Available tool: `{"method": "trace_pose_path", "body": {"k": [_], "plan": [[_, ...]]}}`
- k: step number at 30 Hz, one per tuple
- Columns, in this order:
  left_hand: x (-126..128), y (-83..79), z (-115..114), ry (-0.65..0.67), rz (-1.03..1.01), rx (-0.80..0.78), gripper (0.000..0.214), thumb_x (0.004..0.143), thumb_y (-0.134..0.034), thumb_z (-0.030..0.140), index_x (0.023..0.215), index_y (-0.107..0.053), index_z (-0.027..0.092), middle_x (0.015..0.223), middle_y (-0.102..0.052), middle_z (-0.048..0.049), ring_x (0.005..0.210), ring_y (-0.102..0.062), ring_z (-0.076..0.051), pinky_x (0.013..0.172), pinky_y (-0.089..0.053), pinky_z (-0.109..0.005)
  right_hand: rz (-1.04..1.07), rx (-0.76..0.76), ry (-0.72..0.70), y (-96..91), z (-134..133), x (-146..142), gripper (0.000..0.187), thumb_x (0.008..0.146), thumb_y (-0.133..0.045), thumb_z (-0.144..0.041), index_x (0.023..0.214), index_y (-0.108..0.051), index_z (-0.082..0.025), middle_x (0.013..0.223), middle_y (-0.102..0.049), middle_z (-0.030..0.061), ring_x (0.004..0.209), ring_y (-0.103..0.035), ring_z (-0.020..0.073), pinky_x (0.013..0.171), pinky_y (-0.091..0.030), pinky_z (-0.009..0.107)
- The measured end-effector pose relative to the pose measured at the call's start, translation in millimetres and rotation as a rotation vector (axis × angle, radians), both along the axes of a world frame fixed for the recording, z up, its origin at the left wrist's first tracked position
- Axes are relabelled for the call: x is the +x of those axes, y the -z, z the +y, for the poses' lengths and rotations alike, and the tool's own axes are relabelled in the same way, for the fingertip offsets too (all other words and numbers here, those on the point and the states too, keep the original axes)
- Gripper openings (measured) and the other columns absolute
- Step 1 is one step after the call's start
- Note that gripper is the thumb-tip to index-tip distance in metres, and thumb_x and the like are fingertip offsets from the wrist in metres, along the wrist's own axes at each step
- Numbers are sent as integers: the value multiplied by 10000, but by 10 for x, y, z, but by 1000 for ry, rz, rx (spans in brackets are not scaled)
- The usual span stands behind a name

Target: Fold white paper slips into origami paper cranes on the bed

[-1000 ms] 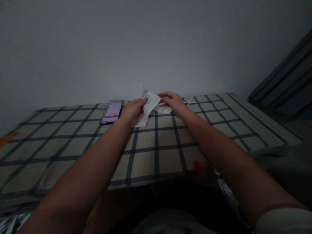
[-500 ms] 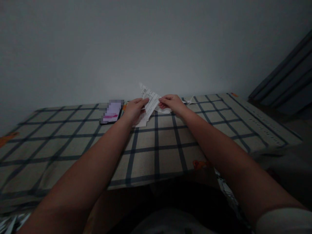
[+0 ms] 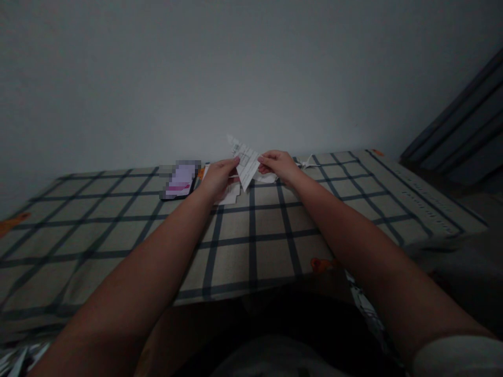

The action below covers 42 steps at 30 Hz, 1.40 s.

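A printed white paper slip [image 3: 245,162], folded to a point, is held up above the checked tablecloth [image 3: 251,235]. My left hand [image 3: 217,177] pinches its left side with closed fingers. My right hand [image 3: 276,165] pinches its right side, fingers also closed. More white paper pieces [image 3: 231,195] lie on the cloth under my hands.
A phone [image 3: 180,180] with a lit screen lies left of my left hand. A small folded paper shape [image 3: 307,161] sits near the wall to the right. A plain wall stands right behind the table. The table's front edge is close to my body.
Both hands have drawn closer on the paper and lifted it slightly; the slip now stands more upright, folded narrower, with its tip pointing up.
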<state>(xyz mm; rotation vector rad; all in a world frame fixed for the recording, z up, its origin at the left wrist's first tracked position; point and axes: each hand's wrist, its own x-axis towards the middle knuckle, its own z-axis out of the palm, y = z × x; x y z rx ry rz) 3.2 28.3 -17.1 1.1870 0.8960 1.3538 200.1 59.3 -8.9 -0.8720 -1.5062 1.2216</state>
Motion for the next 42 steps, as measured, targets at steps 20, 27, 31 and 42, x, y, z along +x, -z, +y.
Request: {"method": "trace_pose_path", "body": {"k": [20, 27, 31, 42], "plan": [[-28, -39, 30, -104, -13, 111, 263, 652, -821, 333, 795, -713, 141, 819, -701, -39, 735, -629, -130, 703, -492, -240, -18, -30, -81, -3, -19, 27, 124, 878, -625, -133, 759, -657, -143, 668, -664, 10, 597, -616, 77, 604, -528, 183], [-45, -37, 51, -95, -91, 131, 264, 675, -791, 268, 911, -723, 170, 965, -726, -57, 873, -661, -158, 788, -510, -267, -10, -33, -93, 25, 6, 39, 95, 873, -648, -172, 780, -651, -151, 682, -669, 15, 609, -617, 81, 607, -533, 185], [-57, -18, 82, -107, -117, 121, 231, 697, -781, 287, 888, -714, 174, 926, -722, -51, 843, -662, -152, 765, -512, -257, -28, -41, -93, 3, -21, 33, 100, 879, -644, -175, 782, -649, -149, 693, -673, 17, 622, -620, 80, 615, -533, 181], [-79, -16, 123, -218, -103, 162, 248, 699, -767, 268, 922, -684, 199, 938, -720, -42, 863, -672, -157, 787, -526, -277, -78, -51, -106, -7, -32, 25, 130, 870, -655, -158, 741, -646, -143, 649, -668, 17, 579, -610, 83, 614, -533, 197]]}}
